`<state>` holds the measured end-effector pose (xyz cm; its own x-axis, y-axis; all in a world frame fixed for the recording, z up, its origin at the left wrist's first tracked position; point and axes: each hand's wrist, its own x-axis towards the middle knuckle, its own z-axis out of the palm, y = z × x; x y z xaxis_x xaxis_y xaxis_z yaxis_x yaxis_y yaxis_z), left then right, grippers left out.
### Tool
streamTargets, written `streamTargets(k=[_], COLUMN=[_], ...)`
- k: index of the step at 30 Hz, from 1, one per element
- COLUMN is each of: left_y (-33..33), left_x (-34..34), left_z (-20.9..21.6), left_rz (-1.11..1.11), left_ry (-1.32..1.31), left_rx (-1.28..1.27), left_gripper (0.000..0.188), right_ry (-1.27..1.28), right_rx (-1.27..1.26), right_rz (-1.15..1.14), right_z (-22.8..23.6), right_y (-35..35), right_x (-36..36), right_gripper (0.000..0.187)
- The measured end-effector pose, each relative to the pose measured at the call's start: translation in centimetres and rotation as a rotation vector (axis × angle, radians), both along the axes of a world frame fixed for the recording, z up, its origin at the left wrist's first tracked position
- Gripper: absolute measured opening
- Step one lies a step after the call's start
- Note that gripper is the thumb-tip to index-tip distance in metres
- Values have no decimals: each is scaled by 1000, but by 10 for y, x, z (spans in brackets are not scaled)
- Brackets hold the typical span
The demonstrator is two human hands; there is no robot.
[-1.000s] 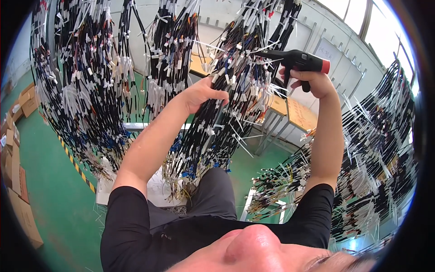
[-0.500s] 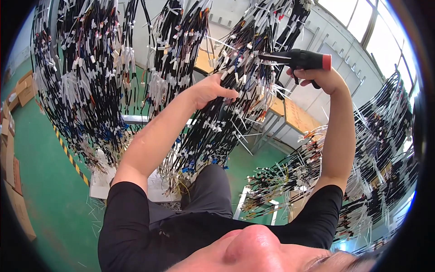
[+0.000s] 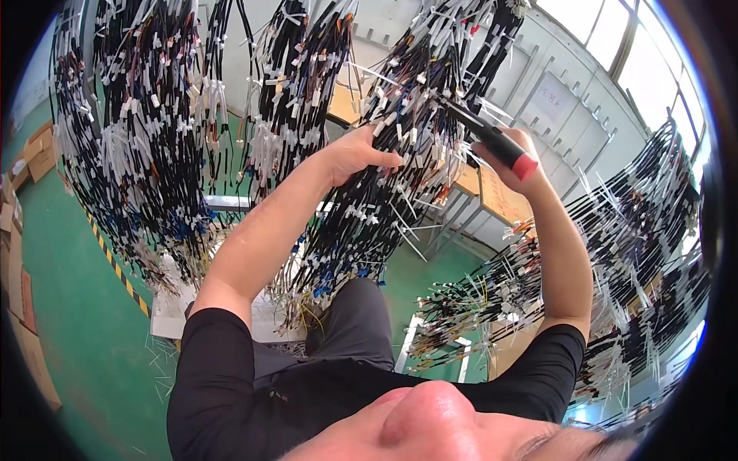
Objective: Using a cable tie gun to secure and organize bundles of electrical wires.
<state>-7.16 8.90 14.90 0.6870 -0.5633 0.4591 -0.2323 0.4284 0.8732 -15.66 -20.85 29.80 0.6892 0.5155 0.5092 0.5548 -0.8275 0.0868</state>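
Note:
A thick hanging bundle of wire harnesses point(image 3: 361, 211), mostly black leads with white connectors, is in front of me. My left hand point(image 3: 357, 156) grips its left side, thumb across the front, the other fingers hidden behind the wires. In my right hand point(image 3: 513, 161) is a black cable tie gun point(image 3: 496, 138) with a red end cap, held by its handle. Its narrow nose points up and left and reaches the bundle's right side. Several white cable ties point(image 3: 411, 238) stick out of the bundle below the tool. Whether a tie is in the nose is too small to tell.
More harness bundles hang at the left point(image 3: 146, 138) and at the right point(image 3: 630, 223). Behind stand wooden-topped tables point(image 3: 503, 196) and a wall with metal hooks. Cardboard boxes point(image 3: 38, 154) line the left edge. Tie scraps lie on the green floor point(image 3: 84, 307) beside a yellow-black stripe.
My right hand has moved left and turned the cable tie gun, so its red end now points down and right rather than straight right. My left hand keeps its place on the bundle.

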Motion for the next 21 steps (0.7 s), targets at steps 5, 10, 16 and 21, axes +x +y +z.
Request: streamTargets(k=[5,10,16,21], left_y=[5,5,1,1], left_x=[0,2,-4,-7], left_z=[2,1,4,6], left_rz=[-77,-86,-65,-50], left_ry=[118,163,110,107], left_rx=[-87,-114,-98,-58], left_gripper=[43,41,44,51], right_ry=[-145,-113,307,498], right_rx=[96,228,475,592], right_rz=[160,188,238,207], right_z=[-27,-37,-28,-1], right_y=[-9,-13,-25,-13], right_x=[0,-6,3,2], right_gripper=[36,40,40,37])
